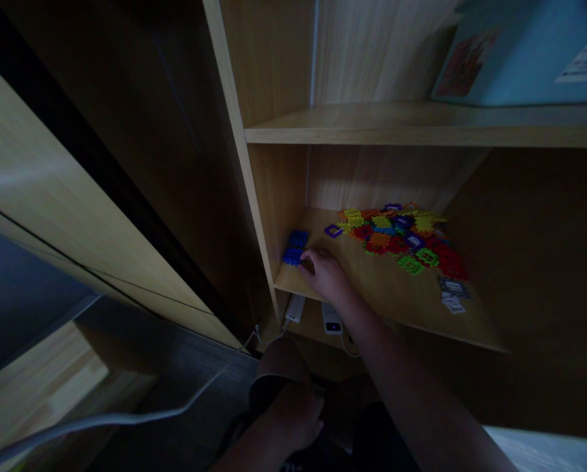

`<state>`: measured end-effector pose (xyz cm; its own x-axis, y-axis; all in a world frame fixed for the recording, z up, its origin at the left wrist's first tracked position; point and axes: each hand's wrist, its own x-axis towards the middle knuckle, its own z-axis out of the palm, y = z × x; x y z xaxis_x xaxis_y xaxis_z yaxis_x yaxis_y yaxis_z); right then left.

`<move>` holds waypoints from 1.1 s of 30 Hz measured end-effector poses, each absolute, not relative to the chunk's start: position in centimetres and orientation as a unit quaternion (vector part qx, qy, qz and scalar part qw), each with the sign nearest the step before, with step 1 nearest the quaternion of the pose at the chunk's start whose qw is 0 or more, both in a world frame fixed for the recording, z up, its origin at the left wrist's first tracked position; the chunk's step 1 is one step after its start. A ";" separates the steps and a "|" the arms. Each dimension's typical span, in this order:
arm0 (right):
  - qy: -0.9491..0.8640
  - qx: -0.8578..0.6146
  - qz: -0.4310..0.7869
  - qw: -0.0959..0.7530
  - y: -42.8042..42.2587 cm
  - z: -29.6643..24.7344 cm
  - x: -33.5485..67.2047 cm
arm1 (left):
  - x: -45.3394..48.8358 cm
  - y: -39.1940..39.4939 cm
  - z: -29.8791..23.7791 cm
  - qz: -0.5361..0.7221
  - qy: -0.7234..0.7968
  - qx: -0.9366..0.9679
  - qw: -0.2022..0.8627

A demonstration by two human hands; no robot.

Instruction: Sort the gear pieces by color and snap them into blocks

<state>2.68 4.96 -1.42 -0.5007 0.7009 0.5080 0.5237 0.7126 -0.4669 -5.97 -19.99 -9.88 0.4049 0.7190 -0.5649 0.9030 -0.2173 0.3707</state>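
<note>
While the left hand (299,419) lies curled, contents unseen, the right hand (326,274) has thumb and forefinger slightly parted at blue pieces (292,255), left end of the shelf (396,301); hold unconfirmed. Judged light, stiff; best gripped by the edges.

right fingers (311,254) at blue pieces (292,256), colourful pile (382,231); shelf (386,288)

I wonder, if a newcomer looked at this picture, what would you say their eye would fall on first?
Probably the colourful heap of toothed pieces, bright against the wooden shelf. To its left, the right hand reaches to a small group of blue pieces. A light-blue box also stands out at upper right.
</note>
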 end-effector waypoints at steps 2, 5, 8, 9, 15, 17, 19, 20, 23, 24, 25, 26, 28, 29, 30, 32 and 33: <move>-0.853 -0.366 0.116 0.353 5.0 -1.5 2.7 | -6.0 -20.0 -9.9 -0.139 0.531 0.764 0.338; -0.852 -0.382 0.102 0.344 4.9 -1.6 2.8 | -5.9 -20.1 -10.1 -0.140 0.534 0.762 0.338; -0.868 -0.365 0.105 0.321 4.7 -1.4 2.8 | -5.9 -20.0 -10.0 -0.145 0.538 0.759 0.335; -0.873 -0.356 0.109 0.316 4.7 -1.3 2.8 | -5.9 -20.0 -9.8 -0.147 0.539 0.758 0.336; -0.883 -0.328 0.133 0.310 4.7 -1.2 2.7 | -5.9 -19.9 -9.2 -0.151 0.539 0.755 0.342; -0.884 -0.327 0.134 0.305 4.7 -1.4 2.6 | -5.9 -20.0 -9.6 -0.148 0.539 0.756 0.340; -0.887 -0.325 0.132 0.301 4.8 -1.4 2.6 | -5.9 -20.1 -10.1 -0.135 0.539 0.761 0.337; -0.888 -0.324 0.132 0.300 4.7 -1.4 2.6 | -6.0 -20.2 -10.2 -0.128 0.538 0.763 0.335; -0.890 -0.317 0.137 0.298 4.7 -1.3 2.6 | -6.0 -20.2 -10.3 -0.126 0.539 0.763 0.333; -0.890 -0.316 0.139 0.298 4.7 -1.3 2.6 | -6.0 -20.2 -10.2 -0.129 0.540 0.762 0.333; -0.889 -0.317 0.140 0.299 4.6 -1.2 2.6 | -6.0 -20.2 -10.1 -0.132 0.540 0.762 0.332; -0.888 -0.318 0.141 0.301 4.6 -1.2 2.6 | -6.0 -20.1 -10.0 -0.136 0.539 0.762 0.332; -0.887 -0.317 0.141 0.304 4.6 -1.2 2.6 | -5.9 -20.0 -9.9 -0.144 0.537 0.762 0.332; -0.889 -0.314 0.140 0.304 4.6 -1.2 2.6 | -5.9 -20.0 -9.9 -0.146 0.536 0.762 0.332; -0.890 -0.309 0.139 0.304 4.6 -1.2 2.6 | -5.9 -20.0 -9.9 -0.147 0.536 0.763 0.332; -0.895 -0.299 0.135 0.301 4.6 -1.3 2.6 | -5.9 -20.0 -10.0 -0.142 0.535 0.764 0.332; -0.898 -0.295 0.133 0.299 4.6 -1.3 2.6 | -6.0 -20.0 -10.1 -0.141 0.534 0.764 0.332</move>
